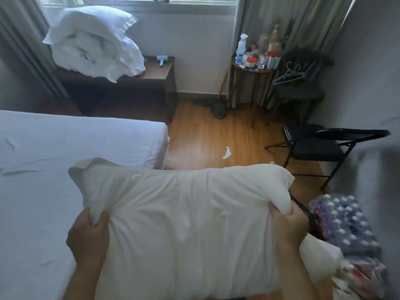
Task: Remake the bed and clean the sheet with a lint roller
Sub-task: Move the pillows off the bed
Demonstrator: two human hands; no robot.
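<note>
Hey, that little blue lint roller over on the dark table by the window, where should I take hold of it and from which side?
Take the lint roller by its handle, the narrow end pointing toward the table's front edge; the wider head lies toward the wall. Come from the open floor side on the right, since the heaped white duvet crowds its left. Both hands are gripping the pillow, so set that down first.

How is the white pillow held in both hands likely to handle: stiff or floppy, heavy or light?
Probably soft and floppy: the pillow bunches and creases where the left hand and right hand grip its edge. Likely light for its bulk, since pinched cloth alone seems to carry it. Its corners may sag when released.
</note>
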